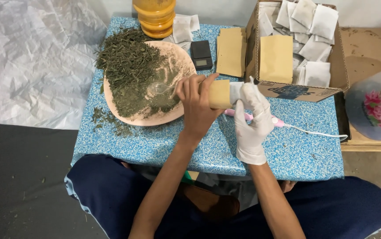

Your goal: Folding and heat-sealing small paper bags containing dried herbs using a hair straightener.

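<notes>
Tabletop (155, 141): blue speckled.
On it: pink plate (173, 116), yellow jar (155, 17), black scale (201, 55), brown envelopes (230, 52), cardboard box (296, 90), pink corded tool (277, 121).

blue speckled table (155, 146), grey floor (18, 186)

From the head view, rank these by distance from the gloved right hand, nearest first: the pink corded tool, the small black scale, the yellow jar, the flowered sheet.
Measured from the right hand:
1. Pink corded tool, lying just under and right of the hand.
2. Small black scale, up and left, beside the plate.
3. Yellow jar and flowered sheet: too close to call; jar far upper left, sheet far right.
</notes>
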